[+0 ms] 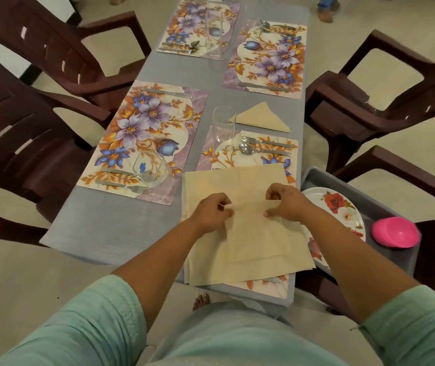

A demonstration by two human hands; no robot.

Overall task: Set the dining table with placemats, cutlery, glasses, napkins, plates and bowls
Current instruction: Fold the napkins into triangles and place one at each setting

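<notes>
A stack of beige napkins [248, 249] lies at the near right end of the grey table [110, 228], over a floral placemat. My left hand [211, 212] and my right hand [285, 202] each pinch the upper edge of the top napkin, a thin fold raised between them. One folded triangular napkin [260, 117] lies beyond the near right placemat [258, 151], which carries a fork and a spoon [248, 149]. A tall glass [223, 125] stands beside it. The near left placemat [142, 138] holds a knife, a fork and a short glass [149, 169].
Two more floral placemats [269, 59] with cutlery and a tall glass [213, 30] lie at the far end. Brown plastic chairs [26, 143] flank both sides. A chair on my right carries a grey tray [385, 207] with flowered plates [340, 207] and a pink bowl [394, 232].
</notes>
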